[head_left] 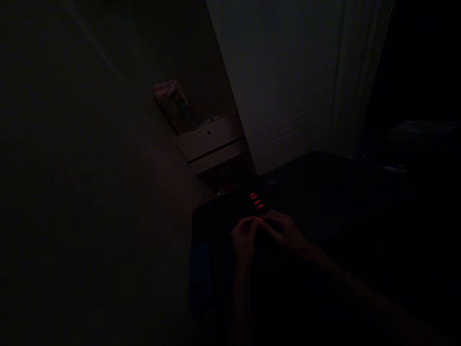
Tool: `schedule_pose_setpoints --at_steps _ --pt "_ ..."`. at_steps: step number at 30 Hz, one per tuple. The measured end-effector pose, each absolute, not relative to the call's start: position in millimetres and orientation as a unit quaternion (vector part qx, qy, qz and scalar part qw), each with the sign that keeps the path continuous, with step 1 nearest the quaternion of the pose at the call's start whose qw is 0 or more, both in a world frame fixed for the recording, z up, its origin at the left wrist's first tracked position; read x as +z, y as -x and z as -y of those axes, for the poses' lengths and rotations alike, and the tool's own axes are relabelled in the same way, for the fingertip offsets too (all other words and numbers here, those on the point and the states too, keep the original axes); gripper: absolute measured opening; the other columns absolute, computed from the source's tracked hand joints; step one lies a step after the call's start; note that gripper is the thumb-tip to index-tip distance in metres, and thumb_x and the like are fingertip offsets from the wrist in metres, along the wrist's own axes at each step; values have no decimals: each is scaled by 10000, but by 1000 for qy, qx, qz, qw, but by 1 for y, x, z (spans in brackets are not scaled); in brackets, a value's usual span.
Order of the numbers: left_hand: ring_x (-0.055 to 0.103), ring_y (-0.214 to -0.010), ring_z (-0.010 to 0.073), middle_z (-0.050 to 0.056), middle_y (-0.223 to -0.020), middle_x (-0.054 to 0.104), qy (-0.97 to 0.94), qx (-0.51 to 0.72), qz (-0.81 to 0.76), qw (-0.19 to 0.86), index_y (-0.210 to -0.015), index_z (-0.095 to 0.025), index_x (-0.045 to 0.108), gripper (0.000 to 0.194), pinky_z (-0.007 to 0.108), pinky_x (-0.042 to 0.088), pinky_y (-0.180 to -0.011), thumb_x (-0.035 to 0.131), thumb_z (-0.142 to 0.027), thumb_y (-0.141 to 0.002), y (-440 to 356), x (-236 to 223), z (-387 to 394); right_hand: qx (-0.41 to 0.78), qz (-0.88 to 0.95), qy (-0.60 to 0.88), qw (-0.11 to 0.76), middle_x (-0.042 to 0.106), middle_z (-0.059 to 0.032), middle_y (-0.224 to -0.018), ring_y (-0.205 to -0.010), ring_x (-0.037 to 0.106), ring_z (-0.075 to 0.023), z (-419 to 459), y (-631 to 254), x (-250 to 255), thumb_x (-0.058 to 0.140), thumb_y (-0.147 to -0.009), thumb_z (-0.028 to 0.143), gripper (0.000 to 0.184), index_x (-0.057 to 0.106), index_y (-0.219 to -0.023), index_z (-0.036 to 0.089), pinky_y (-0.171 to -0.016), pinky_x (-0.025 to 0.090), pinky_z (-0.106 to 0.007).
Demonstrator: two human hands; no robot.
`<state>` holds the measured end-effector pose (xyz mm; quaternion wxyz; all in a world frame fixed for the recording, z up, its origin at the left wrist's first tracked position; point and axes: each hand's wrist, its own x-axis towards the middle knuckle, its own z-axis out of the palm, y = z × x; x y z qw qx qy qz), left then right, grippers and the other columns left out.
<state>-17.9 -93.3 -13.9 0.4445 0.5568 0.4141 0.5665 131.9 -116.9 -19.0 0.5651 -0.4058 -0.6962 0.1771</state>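
The scene is very dark. My left hand (245, 233) is closed in a pinch, with its fingertips at one side of a small orange-red piece (260, 219). From the other side, the fingertips of my right hand (283, 228) also pinch this piece, so the two hands nearly meet. Most of it is covered by fingers, and its kind cannot be made out. Just beyond the hands, several short orange-red cylinders (257, 202) lie in a slanting row on the dark tabletop (223, 211).
A dark bluish flat rectangular object (200, 269) lies at the table's left edge. Behind the table stand a pale door (288, 86) and a drawer unit (212, 142) with a picture-like object (175, 103) above it. A thin pale cable (374, 153) curves at the right.
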Motion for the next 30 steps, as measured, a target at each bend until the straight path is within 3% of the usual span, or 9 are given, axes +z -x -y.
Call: schedule_pose_setpoints --at_steps 8,14,20,25,30 --pt "698 -779 174 58 -853 763 -560 550 -419 456 -893 -153 755 208 280 547 -743 768 -335 -795 18 -12 95 172 695 421 557 729 -56 -937 -843 692 -193 116 -134 -22 542 -1005 323 206 720 -1010 221 -787 538 -298" --pt "718 -920 218 97 -992 771 -582 527 -384 486 -1001 -159 766 280 334 558 -848 766 -363 -809 16 -10 98 179 676 435 567 733 -69 -916 -816 690 -204 115 -135 -25 539 -988 321 218 725 -966 209 -770 536 -312" --pt "695 -1017 231 98 -1082 722 -622 524 -349 466 -1037 -187 771 264 344 558 -889 754 -349 -830 16 -11 98 303 618 447 571 756 -73 -960 -869 700 -227 108 -134 -26 547 -963 400 280 737 -985 195 -805 535 -331" --pt "682 -970 213 72 -1021 688 -644 532 -360 415 -973 -197 762 181 325 550 -861 736 -323 -845 18 -14 96 405 586 429 556 711 -39 -789 -735 643 -193 108 -135 -20 566 -928 493 370 744 -908 169 -687 504 -285" --pt "658 -888 192 48 -929 667 -669 545 -384 329 -892 -191 720 88 307 527 -822 687 -271 -875 20 -14 94 433 602 404 536 694 -33 -808 -775 633 -193 111 -134 -18 574 -924 482 347 727 -869 175 -731 491 -288"
